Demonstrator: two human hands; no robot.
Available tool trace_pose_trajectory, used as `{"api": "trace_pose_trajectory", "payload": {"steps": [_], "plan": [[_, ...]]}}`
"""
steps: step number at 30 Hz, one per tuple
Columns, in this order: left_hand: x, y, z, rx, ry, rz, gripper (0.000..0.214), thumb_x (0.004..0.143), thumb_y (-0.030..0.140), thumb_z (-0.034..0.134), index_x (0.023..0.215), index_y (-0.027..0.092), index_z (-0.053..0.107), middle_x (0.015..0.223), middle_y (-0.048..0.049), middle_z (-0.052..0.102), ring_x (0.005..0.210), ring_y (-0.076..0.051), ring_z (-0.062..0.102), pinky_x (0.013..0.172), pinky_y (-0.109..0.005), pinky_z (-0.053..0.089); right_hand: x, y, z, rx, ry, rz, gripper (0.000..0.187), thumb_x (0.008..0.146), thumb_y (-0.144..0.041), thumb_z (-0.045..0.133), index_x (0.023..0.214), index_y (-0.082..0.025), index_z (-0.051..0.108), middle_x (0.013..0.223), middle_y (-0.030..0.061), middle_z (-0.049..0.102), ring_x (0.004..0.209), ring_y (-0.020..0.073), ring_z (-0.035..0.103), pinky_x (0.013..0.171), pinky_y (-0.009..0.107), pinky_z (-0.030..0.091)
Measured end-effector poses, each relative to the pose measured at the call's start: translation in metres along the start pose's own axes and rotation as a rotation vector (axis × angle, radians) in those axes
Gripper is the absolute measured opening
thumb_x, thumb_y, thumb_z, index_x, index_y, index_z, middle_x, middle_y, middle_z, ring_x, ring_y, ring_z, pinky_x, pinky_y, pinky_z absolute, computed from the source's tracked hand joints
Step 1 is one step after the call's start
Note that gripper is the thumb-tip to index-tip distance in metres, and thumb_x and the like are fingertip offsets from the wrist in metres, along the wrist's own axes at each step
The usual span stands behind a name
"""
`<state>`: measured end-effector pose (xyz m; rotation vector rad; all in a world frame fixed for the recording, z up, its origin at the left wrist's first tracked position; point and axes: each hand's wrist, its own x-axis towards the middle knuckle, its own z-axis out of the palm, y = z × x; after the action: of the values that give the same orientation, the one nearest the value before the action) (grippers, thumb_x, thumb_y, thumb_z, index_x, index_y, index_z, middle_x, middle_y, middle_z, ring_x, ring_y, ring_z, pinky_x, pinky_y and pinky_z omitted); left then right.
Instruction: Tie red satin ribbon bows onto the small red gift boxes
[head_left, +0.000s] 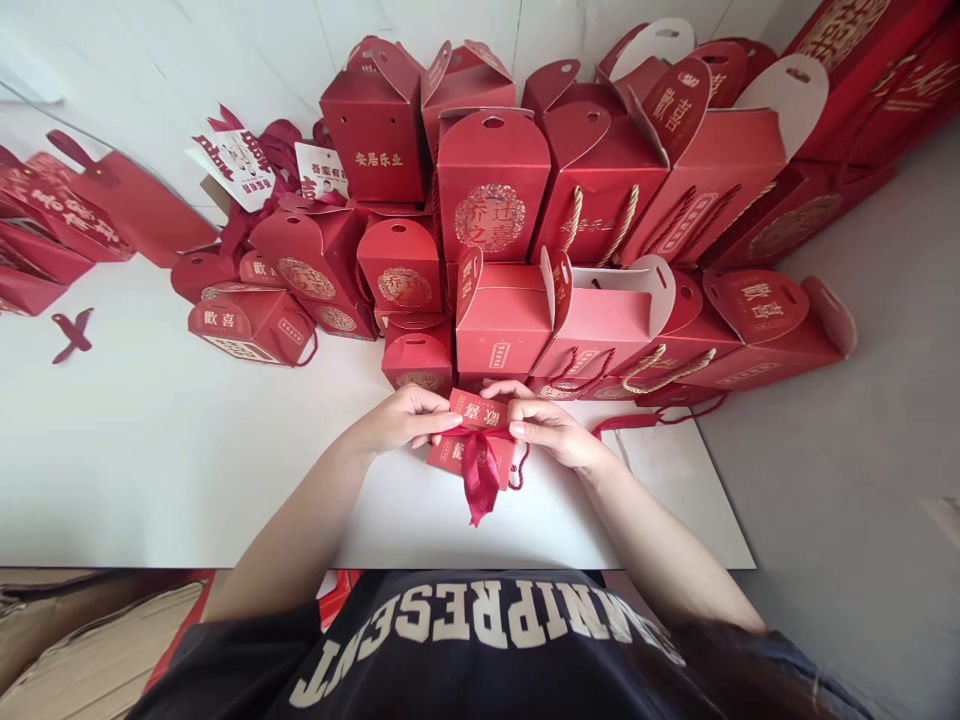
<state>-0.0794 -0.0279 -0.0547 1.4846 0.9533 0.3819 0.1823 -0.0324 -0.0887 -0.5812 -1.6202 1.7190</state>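
A small red gift box (478, 408) with gold lettering is in front of me at the table's near side. A dark red satin ribbon (480, 478) crosses it, its tails hanging over the side toward me. My left hand (409, 418) is closed at the box's left edge, thumb and fingers pinching the ribbon there. On the opposite side, my right hand (551, 428) pinches the ribbon between thumb and forefinger, its other fingers resting behind the box. A twisted red cord handle (519, 468) sticks out below my right hand. Fingers partly cover the knot's sides.
Stacked red gift boxes (491, 185) line the wall behind my hands. Red bags (142, 205) lie at left, near a loose ribbon piece (73, 335) on the white table (187, 450). A grey wall (825, 500) bounds the right; cardboard (97, 650) sits below left.
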Motion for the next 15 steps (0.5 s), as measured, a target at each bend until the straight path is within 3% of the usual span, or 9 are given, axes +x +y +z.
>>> {"api": "trace_pose_trajectory", "payload": {"steps": [4, 8, 12, 15], "plan": [[0.0, -0.001, 0.001, -0.003, 0.005, 0.007, 0.047, 0.088, 0.047, 0.061, 0.055, 0.013, 0.056, 0.044, 0.0038, 0.041, 0.041, -0.005, 0.034, 0.046, -0.023, 0.023, 0.001, 0.006, 0.001, 0.079, -0.004, -0.007, 0.035, 0.091, -0.039, 0.065, 0.064, -0.019, 0.055, 0.131, 0.005, 0.051, 0.139, 0.0264, 0.037, 0.116, 0.04, 0.026], [-0.004, 0.004, 0.004, 0.063, 0.111, 0.051, 0.047, 0.088, 0.047, 0.06, 0.056, 0.012, 0.057, 0.05, 0.0017, 0.047, 0.047, -0.007, 0.04, 0.048, -0.022, 0.027, 0.0, 0.002, 0.005, 0.05, 0.036, 0.005, 0.035, 0.091, -0.04, 0.064, 0.065, -0.019, 0.057, 0.134, 0.006, 0.051, 0.131, 0.0266, 0.046, 0.11, 0.041, 0.034], [-0.015, 0.011, 0.011, 0.095, 0.244, 0.117, 0.029, 0.087, 0.044, 0.063, 0.089, 0.016, 0.061, 0.053, 0.0074, 0.041, 0.048, -0.007, 0.035, 0.049, -0.021, 0.026, -0.001, -0.015, 0.009, -0.091, 0.044, 0.017, 0.036, 0.097, -0.042, 0.055, 0.07, -0.019, 0.062, 0.139, 0.0066, 0.052, 0.132, 0.0252, 0.047, 0.111, 0.04, 0.034], [-0.025, 0.017, 0.017, 0.234, 0.46, 0.14, 0.026, 0.09, 0.039, 0.061, 0.106, 0.02, 0.057, 0.056, 0.0086, 0.038, 0.052, -0.008, 0.038, 0.054, -0.021, 0.032, -0.005, -0.031, 0.015, -0.299, 0.125, 0.017, 0.032, 0.099, -0.042, 0.051, 0.078, -0.02, 0.062, 0.134, 0.0069, 0.056, 0.127, 0.0242, 0.051, 0.11, 0.04, 0.036]]}}
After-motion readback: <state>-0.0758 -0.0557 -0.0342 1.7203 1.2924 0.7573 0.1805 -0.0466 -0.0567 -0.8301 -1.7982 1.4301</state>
